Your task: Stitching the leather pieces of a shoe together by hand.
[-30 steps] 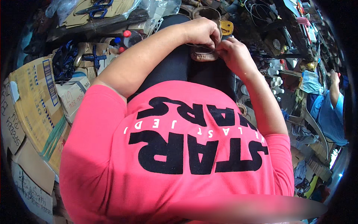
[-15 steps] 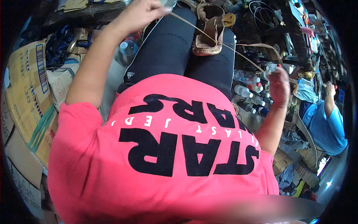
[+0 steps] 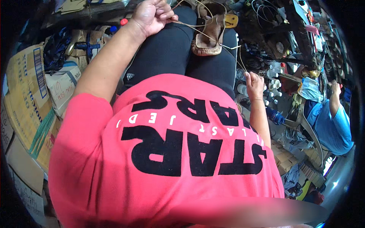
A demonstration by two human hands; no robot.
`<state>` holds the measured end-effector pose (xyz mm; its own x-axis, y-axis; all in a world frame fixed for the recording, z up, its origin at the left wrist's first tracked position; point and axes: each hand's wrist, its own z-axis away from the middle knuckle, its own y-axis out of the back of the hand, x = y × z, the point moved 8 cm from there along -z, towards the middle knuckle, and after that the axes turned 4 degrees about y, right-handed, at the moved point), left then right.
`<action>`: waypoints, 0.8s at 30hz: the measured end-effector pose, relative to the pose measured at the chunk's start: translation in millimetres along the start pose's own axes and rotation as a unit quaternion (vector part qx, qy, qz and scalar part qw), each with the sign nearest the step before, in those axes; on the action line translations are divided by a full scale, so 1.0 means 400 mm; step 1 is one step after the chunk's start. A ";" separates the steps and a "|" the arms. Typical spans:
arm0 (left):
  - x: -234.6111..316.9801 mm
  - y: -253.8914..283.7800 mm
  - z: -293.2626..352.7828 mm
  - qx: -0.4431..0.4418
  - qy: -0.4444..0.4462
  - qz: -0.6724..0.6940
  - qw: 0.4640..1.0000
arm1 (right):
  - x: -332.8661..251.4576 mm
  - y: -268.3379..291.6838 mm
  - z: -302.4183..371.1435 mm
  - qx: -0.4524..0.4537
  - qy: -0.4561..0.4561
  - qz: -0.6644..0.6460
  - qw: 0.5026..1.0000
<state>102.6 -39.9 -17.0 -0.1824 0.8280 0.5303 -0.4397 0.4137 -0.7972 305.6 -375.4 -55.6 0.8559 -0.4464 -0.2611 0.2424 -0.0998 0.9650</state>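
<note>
A brown leather moccasin (image 3: 207, 50) with a gathered toe seam rests across my thighs, its toe toward me. Pale thread (image 3: 192, 26) runs from it on both sides and loops loosely above its opening. My left hand (image 3: 154, 17), up and left of the shoe, has its fingers curled around one length of the thread. To the right of my leg, my right hand (image 3: 254, 85) is closed, with the other length pinched near thumb and fingertip. Neither hand touches the shoe. A needle, if there is one, is too small to make out.
A yellow sole-like piece (image 3: 231, 21) lies beside the shoe. Several bottles (image 3: 273, 83) stand at my right, near a cluttered dark rack. Cardboard boxes (image 3: 26, 83) are stacked at my left. Another person in a blue shirt (image 3: 330, 129) is at the far right.
The thread was stretched taut to both sides and now hangs slacker, with loops over the shoe. My right hand has come in to the left; my left hand has lowered slightly toward me.
</note>
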 end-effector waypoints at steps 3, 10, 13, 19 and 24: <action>0.029 -0.012 0.010 0.006 0.005 -0.175 0.985 | 0.072 -0.042 0.056 0.016 -0.074 -0.224 0.972; 0.079 -0.138 -0.021 0.028 -0.232 -0.670 0.704 | 0.117 -0.064 0.139 0.116 -0.359 -0.690 0.618; -0.084 -0.293 -0.070 -0.078 -0.294 -0.772 0.558 | 0.137 -0.063 0.131 0.101 -0.377 -0.629 0.672; -0.185 -0.288 -0.160 -0.123 -0.073 -0.865 0.482 | 0.076 0.078 0.094 0.130 -0.342 -0.451 0.814; -0.240 -0.265 -0.128 -0.287 -0.047 -0.640 0.711 | -0.144 0.172 -0.074 0.102 -0.073 -0.445 0.887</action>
<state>211.8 -143.8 2.0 -0.0265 -0.3835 0.9232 0.1277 0.9146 0.3836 286.6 -330.2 25.0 0.2964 -0.2189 -0.9296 0.6910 -0.6228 0.3669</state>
